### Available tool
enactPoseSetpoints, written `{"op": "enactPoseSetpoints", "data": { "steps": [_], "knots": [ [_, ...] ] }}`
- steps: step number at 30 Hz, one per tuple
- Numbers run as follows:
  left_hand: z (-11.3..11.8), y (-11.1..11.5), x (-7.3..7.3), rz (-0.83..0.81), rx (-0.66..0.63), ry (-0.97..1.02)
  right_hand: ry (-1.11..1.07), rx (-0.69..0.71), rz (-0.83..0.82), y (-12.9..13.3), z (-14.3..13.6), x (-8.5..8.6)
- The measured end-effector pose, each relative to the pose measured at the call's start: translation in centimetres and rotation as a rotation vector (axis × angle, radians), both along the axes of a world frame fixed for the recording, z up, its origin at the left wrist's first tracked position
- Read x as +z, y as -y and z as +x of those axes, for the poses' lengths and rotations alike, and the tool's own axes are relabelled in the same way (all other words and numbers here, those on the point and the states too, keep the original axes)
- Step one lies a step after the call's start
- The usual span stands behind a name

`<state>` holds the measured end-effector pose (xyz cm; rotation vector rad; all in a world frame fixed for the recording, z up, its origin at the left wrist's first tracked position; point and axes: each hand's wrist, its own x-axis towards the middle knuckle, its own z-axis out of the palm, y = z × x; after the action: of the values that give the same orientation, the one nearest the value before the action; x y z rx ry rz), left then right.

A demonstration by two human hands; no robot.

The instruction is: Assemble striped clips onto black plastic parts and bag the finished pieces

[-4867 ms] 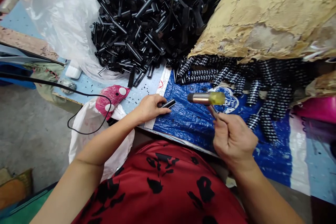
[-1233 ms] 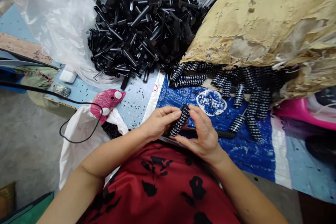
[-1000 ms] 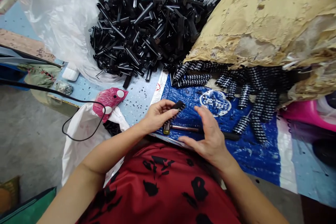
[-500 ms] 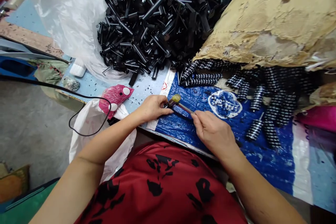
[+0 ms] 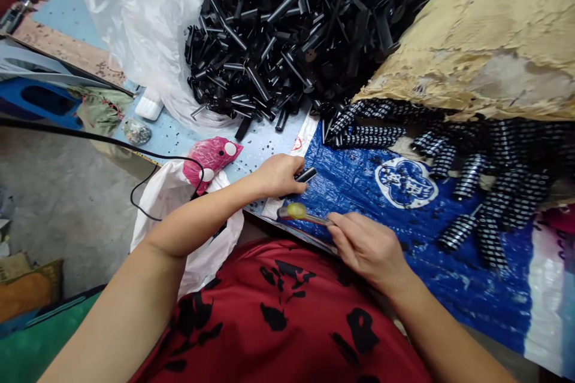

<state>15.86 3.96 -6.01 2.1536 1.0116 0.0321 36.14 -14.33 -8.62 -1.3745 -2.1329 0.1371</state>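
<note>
My left hand point(image 5: 283, 176) is closed on a short black tube point(image 5: 306, 175), whose shiny end sticks out past the fingers over the blue printed sheet point(image 5: 345, 182). In my right hand point(image 5: 366, 245) is the thin handle of a small hammer point(image 5: 296, 211) with a rounded yellow part on its head. The hammer head is near the table's front edge, below the left hand and apart from the tube. Behind both hands rises a large heap of black tubes point(image 5: 269, 54) with flat ends.
Black-and-white patterned cylinders point(image 5: 458, 231) lie at the right beneath a torn yellowish sack point(image 5: 471, 42). A pink bundle point(image 5: 211, 161), a black cable point(image 5: 103, 142) and a white plastic bag point(image 5: 148, 197) are at the left. Clear plastic point(image 5: 139, 24) surrounds the heap.
The hammer head has moved away from the left hand, down toward the table's front edge. The tube's end now shows beyond the left fingers. The view has shifted slightly left.
</note>
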Motion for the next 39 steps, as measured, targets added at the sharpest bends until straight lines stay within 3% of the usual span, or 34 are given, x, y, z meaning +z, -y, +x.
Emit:
{"op": "enactPoseSetpoints", "data": {
  "steps": [2, 4, 6, 8, 10, 14, 17, 20, 24, 27, 32, 34, 36, 39],
  "knots": [
    [-3.1, -0.2, 2.2, -0.045, -0.069, 0.020, -0.045, -0.033, 0.024, 1.0, 1.9, -0.3],
    [-7.3, -0.5, 4.7, -0.215, -0.191, 0.069, -0.012, -0.110, 0.037, 2.2, 4.1, -0.9],
    [-10.8, -0.8, 6.7, -0.267, -0.164, 0.127, 0.053, -0.196, 0.044, 3.2, 5.9, -1.7],
    [-12.4, -0.8, 7.4, -0.229, -0.126, 0.117, 0.101, -0.239, 0.034, 3.6, 6.9, -2.2],
    [-11.6, -1.0, 6.6, -0.042, -0.039, 0.044, 0.106, -0.229, 0.015, 3.1, 6.9, -2.2],
    [-7.2, -3.5, 2.4, 0.483, 0.274, -0.270, 0.084, -0.176, -0.010, -0.2, 5.6, -0.8],
    [-5.1, -6.2, 0.1, 0.570, 0.327, -0.466, 0.175, -0.223, 0.012, -4.2, 5.2, 0.1],
    [-5.1, -7.1, 0.1, 0.612, 0.327, -0.503, 0.323, -0.313, 0.014, -8.4, 5.6, 0.4],
    [-6.5, -4.4, 1.9, 0.664, 0.335, -0.381, 0.470, -0.345, -0.107, -11.9, 6.2, -0.2],
    [-7.1, -1.4, 2.0, 0.429, 0.339, -0.107, 0.497, -0.354, -0.151, -11.9, 6.9, -0.8],
    [-6.0, 1.1, 0.3, -0.477, 0.537, 0.522, 0.237, -0.398, -0.175, -9.1, 8.5, -1.6],
    [-4.9, 1.5, 0.1, -0.744, 0.625, 0.680, 0.188, -0.437, -0.174, -7.9, 9.0, -1.9],
    [-3.7, 1.7, 0.2, -0.907, 0.668, 0.748, 0.197, -0.470, -0.165, -7.1, 9.2, -2.0],
    [-2.2, 2.4, 0.5, -0.932, 0.718, 0.775, 0.113, -0.499, -0.087, -6.4, 8.8, -1.5]
  ]
}}
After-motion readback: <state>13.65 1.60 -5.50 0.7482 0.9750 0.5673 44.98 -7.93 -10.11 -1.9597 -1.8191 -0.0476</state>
